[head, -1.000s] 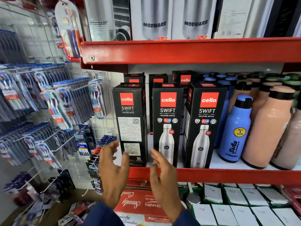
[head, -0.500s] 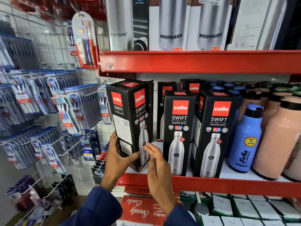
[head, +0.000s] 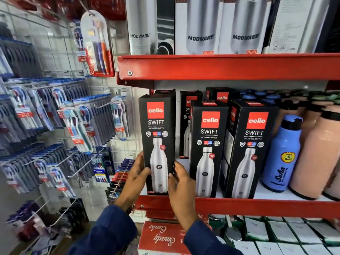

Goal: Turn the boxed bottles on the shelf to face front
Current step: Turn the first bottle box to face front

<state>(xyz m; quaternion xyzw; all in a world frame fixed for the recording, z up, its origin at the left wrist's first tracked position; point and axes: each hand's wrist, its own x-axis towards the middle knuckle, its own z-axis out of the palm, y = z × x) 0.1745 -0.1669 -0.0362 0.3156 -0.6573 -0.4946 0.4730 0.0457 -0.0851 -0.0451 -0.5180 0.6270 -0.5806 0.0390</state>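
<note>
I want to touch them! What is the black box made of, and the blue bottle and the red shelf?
Black box: looks like printed cardboard, slightly glossy, with folded edges. Blue bottle: probably plastic, smooth with a soft shine, though coated metal is possible. Red shelf: likely painted metal, thin with a bent front lip.

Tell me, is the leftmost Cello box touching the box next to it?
Apart: the head view shows white shelf back between the leftmost Cello box and the middle box.
</note>
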